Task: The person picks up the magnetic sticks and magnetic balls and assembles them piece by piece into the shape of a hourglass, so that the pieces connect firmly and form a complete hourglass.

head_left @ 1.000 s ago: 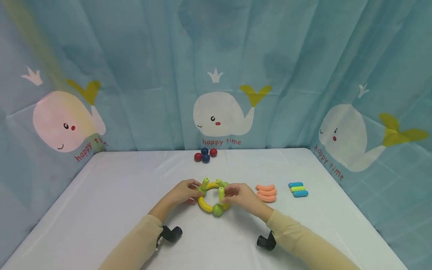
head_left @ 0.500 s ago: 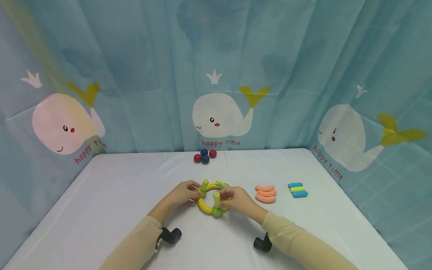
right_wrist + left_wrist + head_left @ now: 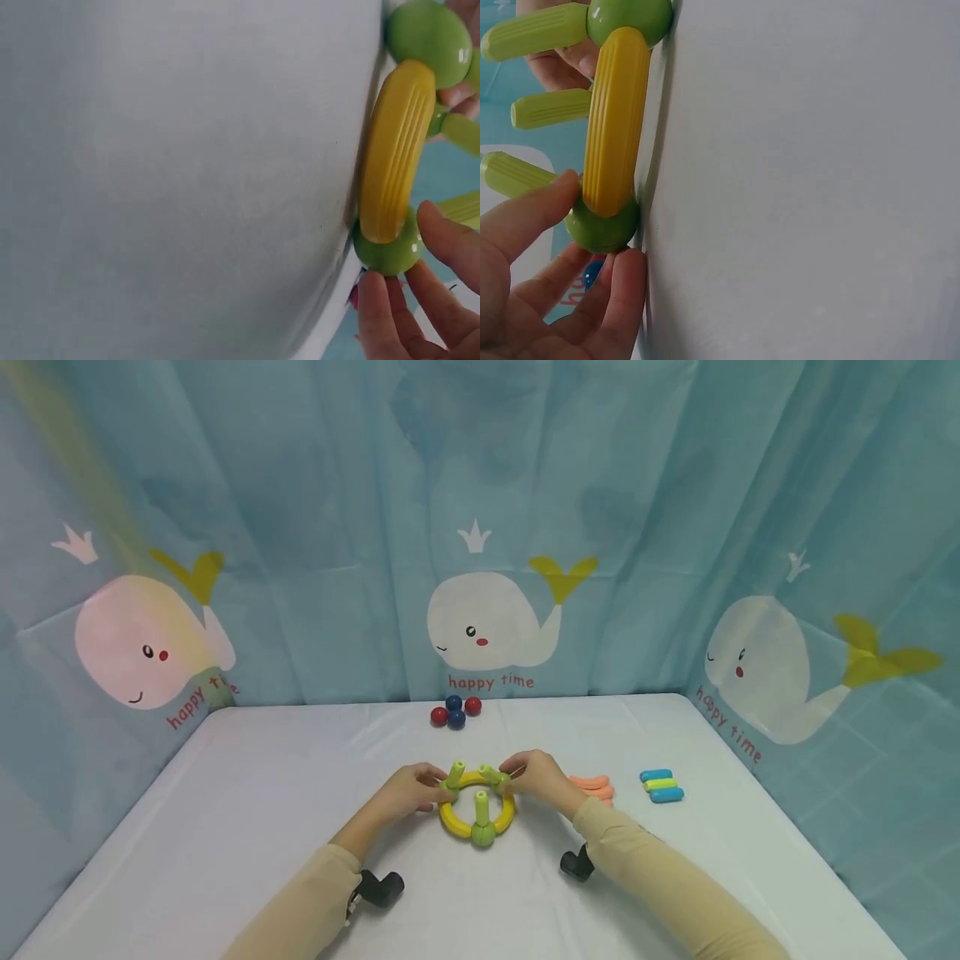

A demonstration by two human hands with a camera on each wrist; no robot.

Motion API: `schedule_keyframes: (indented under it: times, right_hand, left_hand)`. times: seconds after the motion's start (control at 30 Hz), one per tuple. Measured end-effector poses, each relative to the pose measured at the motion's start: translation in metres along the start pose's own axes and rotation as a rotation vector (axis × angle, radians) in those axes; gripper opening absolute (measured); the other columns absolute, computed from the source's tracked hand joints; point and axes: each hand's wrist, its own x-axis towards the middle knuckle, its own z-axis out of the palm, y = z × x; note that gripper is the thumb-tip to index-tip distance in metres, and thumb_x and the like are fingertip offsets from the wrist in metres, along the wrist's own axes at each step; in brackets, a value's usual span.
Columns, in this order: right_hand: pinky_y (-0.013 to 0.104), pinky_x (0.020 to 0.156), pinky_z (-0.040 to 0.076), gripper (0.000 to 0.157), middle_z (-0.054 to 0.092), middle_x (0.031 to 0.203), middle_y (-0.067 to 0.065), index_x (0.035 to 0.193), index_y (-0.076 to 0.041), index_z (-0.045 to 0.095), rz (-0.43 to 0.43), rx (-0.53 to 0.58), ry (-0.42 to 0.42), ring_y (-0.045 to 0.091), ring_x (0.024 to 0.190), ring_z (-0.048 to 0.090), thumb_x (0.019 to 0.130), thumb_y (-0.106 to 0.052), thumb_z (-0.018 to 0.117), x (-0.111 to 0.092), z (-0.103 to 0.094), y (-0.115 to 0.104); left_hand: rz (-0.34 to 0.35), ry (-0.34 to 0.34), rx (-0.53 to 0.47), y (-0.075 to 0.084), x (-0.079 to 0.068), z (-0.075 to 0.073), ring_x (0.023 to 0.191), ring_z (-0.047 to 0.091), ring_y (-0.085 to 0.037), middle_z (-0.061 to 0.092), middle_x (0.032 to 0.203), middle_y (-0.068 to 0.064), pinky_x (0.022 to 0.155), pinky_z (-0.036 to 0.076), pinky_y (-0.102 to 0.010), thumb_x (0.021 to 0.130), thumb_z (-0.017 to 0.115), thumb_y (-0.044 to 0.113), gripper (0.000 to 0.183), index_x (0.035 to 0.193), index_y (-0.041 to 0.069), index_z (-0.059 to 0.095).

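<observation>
A toy ring of curved yellow rods joined by green balls lies on the white table. Light green rods stand up from the balls; the front rod rises from the front ball. My left hand pinches the left green ball between thumb and fingers. Across the ring, my right hand holds the back right green ball in the same way, thumb on one side and fingertips on the other. Part of each held ball is hidden by fingers in the head view.
Red and dark blue balls cluster at the table's back edge. Orange curved rods lie right of the ring, partly behind my right forearm. Farther right are blue and yellow-green short rods. A blue curtain surrounds the table.
My right hand has left the front upright rod and moved back to the back right green ball. The front rod now stands more centred on its ball. My left hand stays at the left ball.
</observation>
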Motion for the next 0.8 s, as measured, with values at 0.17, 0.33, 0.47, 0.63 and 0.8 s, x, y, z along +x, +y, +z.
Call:
schedule_keyframes:
  times: [0.17, 0.33, 0.47, 0.63, 0.8]
  right_hand:
    - [0.028, 0.077, 0.056, 0.030, 0.073, 0.098, 0.002, 0.106, -0.009, 0.075, 0.017, -0.012, -0.007, 0.013, 0.086, 0.062, 0.078, -0.017, 0.084, 0.0046, 0.0024, 0.0019]
    - [0.027, 0.076, 0.057, 0.029, 0.074, 0.099, 0.003, 0.106, -0.008, 0.076, 0.045, 0.013, -0.024, 0.012, 0.084, 0.062, 0.080, -0.018, 0.083, 0.0075, 0.0022, 0.0040]
    - [0.028, 0.076, 0.057, 0.029, 0.074, 0.101, 0.004, 0.107, -0.008, 0.075, 0.041, 0.002, -0.030, 0.013, 0.085, 0.062, 0.081, -0.019, 0.082, 0.0085, 0.0025, 0.0042]
    - [0.030, 0.081, 0.057, 0.032, 0.074, 0.104, 0.004, 0.109, -0.008, 0.075, 0.052, -0.007, -0.033, 0.014, 0.089, 0.063, 0.081, -0.021, 0.082, 0.0074, 0.0015, 0.0051]
    - [0.032, 0.083, 0.058, 0.034, 0.074, 0.107, 0.005, 0.112, -0.007, 0.073, 0.055, -0.004, -0.040, 0.014, 0.092, 0.065, 0.082, -0.022, 0.081, 0.0056, 0.0002, 0.0084]
  left_hand:
    - [0.003, 0.024, 0.029, 0.0002, -0.0012, 0.0014, 0.085, 0.063, -0.016, 0.066, 0.116, -0.010, 0.083, 0.058, -0.033, 0.082, 0.081, 0.030, 0.042, 0.117, 0.011, 0.068]
    - [-0.009, 0.044, 0.013, -0.0011, 0.0002, 0.0024, 0.089, 0.064, -0.016, 0.067, 0.118, -0.010, 0.085, 0.059, -0.032, 0.082, 0.081, 0.029, 0.040, 0.116, 0.012, 0.069]
    - [-0.010, 0.051, -0.002, -0.0024, 0.0010, 0.0026, 0.091, 0.065, -0.016, 0.067, 0.119, -0.011, 0.085, 0.060, -0.033, 0.082, 0.081, 0.028, 0.039, 0.115, 0.012, 0.069]
    - [-0.011, 0.043, -0.001, -0.0026, 0.0024, 0.0026, 0.089, 0.065, -0.016, 0.067, 0.119, -0.010, 0.087, 0.059, -0.033, 0.082, 0.081, 0.029, 0.039, 0.115, 0.013, 0.070]
    - [0.000, 0.028, -0.001, -0.0028, 0.0033, 0.0021, 0.088, 0.064, -0.016, 0.067, 0.119, -0.010, 0.086, 0.059, -0.032, 0.081, 0.082, 0.029, 0.039, 0.115, 0.013, 0.070]
